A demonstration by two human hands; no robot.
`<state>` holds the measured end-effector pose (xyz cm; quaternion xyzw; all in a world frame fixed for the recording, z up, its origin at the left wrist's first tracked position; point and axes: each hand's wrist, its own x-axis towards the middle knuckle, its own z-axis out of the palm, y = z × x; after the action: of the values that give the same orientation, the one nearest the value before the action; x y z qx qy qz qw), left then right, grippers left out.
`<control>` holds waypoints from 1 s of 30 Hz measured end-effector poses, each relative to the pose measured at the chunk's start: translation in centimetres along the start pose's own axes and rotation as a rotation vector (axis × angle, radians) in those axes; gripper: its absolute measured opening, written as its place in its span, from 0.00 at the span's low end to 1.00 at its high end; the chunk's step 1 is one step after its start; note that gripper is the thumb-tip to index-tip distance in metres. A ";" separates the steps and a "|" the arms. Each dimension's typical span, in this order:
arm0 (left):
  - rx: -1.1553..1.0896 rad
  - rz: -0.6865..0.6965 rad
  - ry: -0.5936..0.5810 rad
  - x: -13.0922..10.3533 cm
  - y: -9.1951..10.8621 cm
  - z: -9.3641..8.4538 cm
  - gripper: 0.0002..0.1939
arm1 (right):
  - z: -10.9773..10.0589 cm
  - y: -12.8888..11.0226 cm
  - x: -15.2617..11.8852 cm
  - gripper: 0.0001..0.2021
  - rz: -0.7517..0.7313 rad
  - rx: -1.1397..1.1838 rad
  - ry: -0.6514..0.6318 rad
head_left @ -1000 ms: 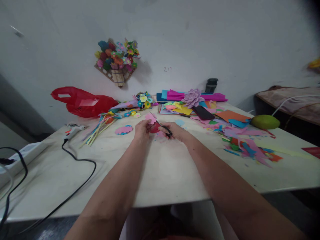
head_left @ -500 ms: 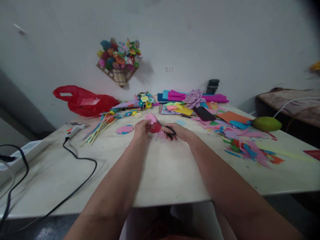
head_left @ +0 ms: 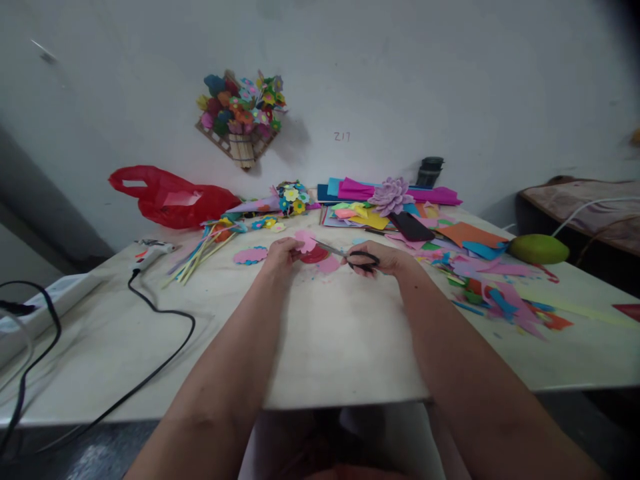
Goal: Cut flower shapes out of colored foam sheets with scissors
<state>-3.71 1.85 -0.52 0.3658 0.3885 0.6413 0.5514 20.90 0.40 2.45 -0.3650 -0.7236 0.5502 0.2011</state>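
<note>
My left hand pinches a small pink paper piece with a scalloped edge. In my right hand is a pair of scissors with black handles, its blades pointing left, tips close to the pink piece. Beneath the blades a round red thing lies on the table, with pink scraps beside it. To the left of my left hand rests a pink scalloped disc with a blue edge showing under it.
Left of me are a glue gun with a black cord, a power strip and a red plastic bag. Coloured sheets, a phone, paper scraps and a green mango lie on the right.
My right hand has moved to the right with the scissors, which now lie flatter and farther from my left hand. The pink piece shows more of its scalloped outline.
</note>
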 end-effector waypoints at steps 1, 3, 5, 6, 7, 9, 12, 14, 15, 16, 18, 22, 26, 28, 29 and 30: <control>0.020 -0.009 -0.018 0.0 0.0 0.0 0.07 | -0.1 0.0 0.0 0.12 0.020 -0.018 -0.014; 0.056 -0.017 -0.044 0.0 0.0 -0.1 0.07 | -0.4 0.1 0.0 0.12 0.056 -0.058 -0.031; 0.081 -0.017 -0.056 -0.1 0.0 -0.1 0.07 | -0.6 0.1 -0.1 0.13 0.081 -0.095 -0.035; 0.092 -0.018 -0.061 -0.1 0.0 -0.1 0.07 | -0.6 0.1 -0.1 0.14 0.088 -0.112 -0.034; 0.100 -0.020 -0.067 -0.2 0.0 0.0 0.06 | -0.7 0.0 -0.2 0.14 0.095 -0.129 -0.034; 0.114 -0.029 -0.077 -0.3 0.1 0.1 0.06 | -0.7 -0.1 -0.3 0.16 0.109 -0.161 -0.033; 0.138 -0.056 -0.065 -0.5 0.3 0.4 0.05 | -0.6 -0.4 -0.5 0.17 0.122 -0.196 -0.049; 0.158 -0.078 -0.054 -0.7 0.4 0.6 0.04 | -0.5 -0.5 -0.5 0.18 0.118 -0.210 -0.067; 0.164 -0.089 -0.054 -0.7 0.5 0.6 0.04 | -0.5 -0.6 -0.5 0.18 0.114 -0.216 -0.073; 0.167 -0.098 -0.058 -0.8 0.6 0.7 0.04 | -0.5 -0.6 -0.5 0.18 0.111 -0.222 -0.077; 0.169 -0.110 -0.079 -0.9 0.7 0.8 0.04 | -0.5 -0.7 -0.5 0.19 0.109 -0.234 -0.080; 0.200 -0.128 -0.127 -1.1 0.7 1.0 0.05 | -0.5 -0.6 -0.4 0.20 0.115 -0.254 -0.083; 0.249 -0.120 -0.138 -1.4 0.8 1.2 0.05 | -0.5 -0.3 -0.2 0.20 0.118 -0.258 -0.086; 0.258 -0.118 -0.143 -1.5 0.9 1.3 0.06 | -0.5 -0.2 -0.1 0.21 0.118 -0.258 -0.087; 0.262 -0.119 -0.146 -1.6 0.9 1.3 0.05 | -0.5 -0.2 -0.1 0.21 0.117 -0.258 -0.087; 0.266 -0.120 -0.147 -1.6 0.9 1.3 0.05 | -0.5 -0.1 0.0 0.21 0.116 -0.256 -0.089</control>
<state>-2.72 0.30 0.78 0.4578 0.4498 0.5213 0.5624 21.22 0.69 2.72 -0.4042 -0.7736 0.4799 0.0885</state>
